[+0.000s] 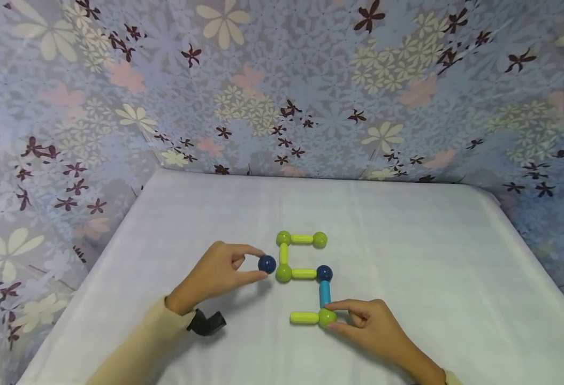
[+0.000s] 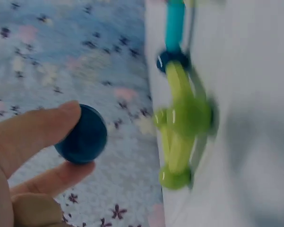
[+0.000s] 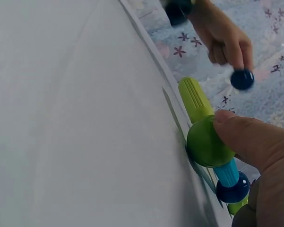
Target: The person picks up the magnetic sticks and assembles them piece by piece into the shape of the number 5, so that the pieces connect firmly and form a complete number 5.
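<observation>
Between thumb and fingertip my left hand (image 1: pixel 219 272) pinches a dark blue ball (image 1: pixel 267 264), held above the table left of a joined figure of balls and rods. My right hand (image 1: pixel 371 326) pinches the green ball (image 1: pixel 327 317) at the figure's lower right corner. From that ball a yellow-green rod (image 1: pixel 304 317) points left with a free end, and a blue rod (image 1: pixel 325 294) runs up to another dark blue ball (image 1: pixel 324 274). Further yellow-green rods (image 1: pixel 304 274) and green balls (image 1: pixel 284 272) make up the upper part. In the right wrist view, the thumb (image 3: pixel 245 137) presses the green ball.
A white cloth (image 1: pixel 431 267) covers the table. Floral fabric (image 1: pixel 282 85) hangs behind it and at both sides. A black wrist camera mount (image 1: pixel 207 323) sticks out below the left wrist, close over the cloth.
</observation>
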A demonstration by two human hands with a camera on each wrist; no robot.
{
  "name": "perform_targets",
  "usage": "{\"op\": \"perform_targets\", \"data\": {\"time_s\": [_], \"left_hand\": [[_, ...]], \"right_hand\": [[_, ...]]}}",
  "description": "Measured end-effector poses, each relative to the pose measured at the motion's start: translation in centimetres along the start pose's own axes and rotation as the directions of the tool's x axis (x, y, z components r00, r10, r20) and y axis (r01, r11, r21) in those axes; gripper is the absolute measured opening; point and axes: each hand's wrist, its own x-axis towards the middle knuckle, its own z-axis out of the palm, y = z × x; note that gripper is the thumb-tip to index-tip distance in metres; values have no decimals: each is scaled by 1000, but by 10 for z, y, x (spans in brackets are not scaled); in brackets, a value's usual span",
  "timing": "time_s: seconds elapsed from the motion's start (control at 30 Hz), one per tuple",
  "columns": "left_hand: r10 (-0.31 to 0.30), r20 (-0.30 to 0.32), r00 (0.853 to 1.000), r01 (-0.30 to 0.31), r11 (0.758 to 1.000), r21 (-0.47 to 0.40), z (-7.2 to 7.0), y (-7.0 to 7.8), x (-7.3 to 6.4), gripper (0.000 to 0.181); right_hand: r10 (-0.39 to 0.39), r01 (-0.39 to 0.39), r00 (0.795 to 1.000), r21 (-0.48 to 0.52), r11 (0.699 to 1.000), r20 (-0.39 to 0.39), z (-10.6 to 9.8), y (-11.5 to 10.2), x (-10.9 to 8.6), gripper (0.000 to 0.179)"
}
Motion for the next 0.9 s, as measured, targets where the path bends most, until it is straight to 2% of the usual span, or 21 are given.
{"op": "perform_targets", "data": {"time_s": [0.1, 0.23, 0.4, 0.53, 0.73, 0.9], "left_hand": [[11, 44, 999, -10, 1000, -15, 15, 0, -23, 34], [40, 92, 995, -41, 999, 12, 36, -3, -35, 34], [56, 96, 994, -57, 998, 5, 58, -3, -36, 35], [48, 120, 992, -46, 999, -21, 69, -4, -37, 36], [48, 110, 993, -43, 998, -49, 76, -2, -36, 36], [38, 123, 992, -33, 998, -46, 76, -3, -36, 36]], "right_hand": [[-13, 13, 1000, -8, 1000, 0, -2, 1, -1, 27], [-18, 18, 1000, -14, 1000, -9, -5, 1, 1, 28], [-11, 11, 1000, -1, 1000, -19, -7, 0, 0, 29], [-9, 9, 1000, -5, 1000, -20, -5, 1, -2, 28], [34, -35, 999, -40, 999, -32, -6, 1, -4, 28], [35, -36, 999, -39, 999, -25, -6, 1, -5, 28]]}}
